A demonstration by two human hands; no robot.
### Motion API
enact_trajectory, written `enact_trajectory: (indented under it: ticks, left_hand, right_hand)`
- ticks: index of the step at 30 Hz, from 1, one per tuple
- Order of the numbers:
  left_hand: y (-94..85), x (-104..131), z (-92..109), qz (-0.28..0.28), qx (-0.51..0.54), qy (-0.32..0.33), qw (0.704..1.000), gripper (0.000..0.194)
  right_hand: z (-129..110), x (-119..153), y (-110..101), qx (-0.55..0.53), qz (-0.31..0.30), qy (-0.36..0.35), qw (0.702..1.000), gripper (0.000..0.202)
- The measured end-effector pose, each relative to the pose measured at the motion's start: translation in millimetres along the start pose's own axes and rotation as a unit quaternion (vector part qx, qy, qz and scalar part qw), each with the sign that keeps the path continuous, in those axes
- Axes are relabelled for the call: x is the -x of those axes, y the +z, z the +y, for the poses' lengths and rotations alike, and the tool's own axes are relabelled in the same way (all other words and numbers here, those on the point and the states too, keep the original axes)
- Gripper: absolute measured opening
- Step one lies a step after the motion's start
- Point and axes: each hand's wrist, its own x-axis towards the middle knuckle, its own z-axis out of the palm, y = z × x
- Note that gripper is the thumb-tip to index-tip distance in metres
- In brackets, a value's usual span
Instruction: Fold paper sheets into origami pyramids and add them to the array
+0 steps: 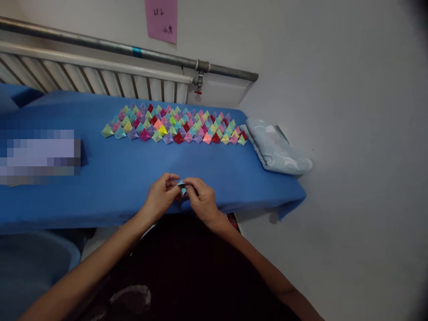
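Note:
Between my two hands is a small light-blue piece of folded paper, partly covered by the fingers. My left hand pinches it from the left, thumb and fingers bent around its edge. From the other side my right hand grips it with thumb and forefinger. Both hands are close together over the front part of the blue cloth. Beyond them stand several rows of small pointed paper shapes in green, pink, purple, red, yellow and blue.
A folded pale-blue towel lies at the right end of the cloth. At the left is a blurred-out block. Behind run a radiator and a metal pipe with a valve. A pink note hangs on the wall. A blue tub stands lower left.

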Motion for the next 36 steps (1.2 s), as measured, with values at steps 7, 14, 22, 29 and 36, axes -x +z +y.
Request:
enact_trajectory:
  ticks: [7,14,22,29,36]
  left_hand:
    - [-6.1,7,10,-0.018,0.126,-0.087,0.988,0.029]
    - [-18.0,4,6,-0.051,0.137,-0.105,0.984,0.038]
    - [-23.2,7,5,-0.095,0.007,-0.053,0.994,0.053]
    - [-19.9,10,4,-0.11,-0.038,-0.034,0.993,0.05]
    - [-16.0,16,3,-0.071,-0.006,-0.018,0.997,0.033]
  right_hand:
    - [1,8,-9,0.012,-0.023,-0.045,0.999,0.026]
    - [1,12,-12,0.047,-0.08,-0.064,0.994,0.032]
    - [-12,-2,-16,-0.178,-0.06,0.261,0.947,0.026]
    - [-15,-2,-13,-0.195,-0.056,0.27,0.941,0.022]
    - [-10,2,-7,-0.238,0.019,0.285,0.928,0.028]
